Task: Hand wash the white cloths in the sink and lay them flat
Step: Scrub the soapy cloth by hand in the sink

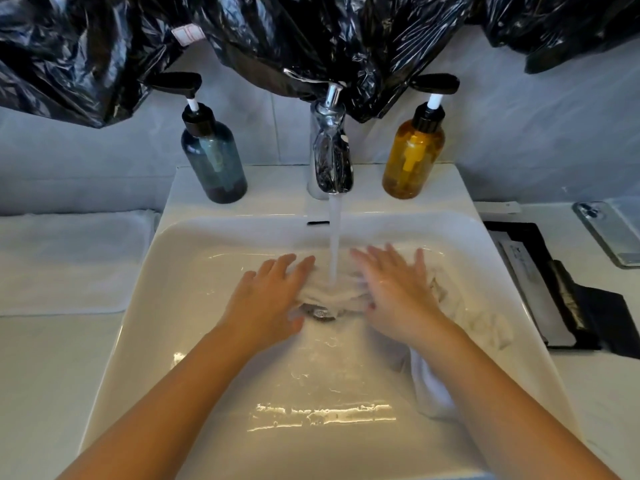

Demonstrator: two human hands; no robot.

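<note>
While water is pouring from the tap (330, 157), I am pressing my left hand (273, 292) and right hand (394, 292), fingers straight and gripping nothing, on the white cloth (332, 295) at the middle of the sink (149, 271); bunching over the drain (320, 312), it may be risking a blockage and overflow.

Brightness: moderate, warm indoor light from above.
Glare: bright streaks on the water near the sink's (166, 306) front edge; sheen on the black plastic (311, 36) and tap (330, 150).
Blur: right hand (394, 292) fingers smeared by motion.
Distortion: wide-angle bend curves the counter (52, 358) edges.
</note>
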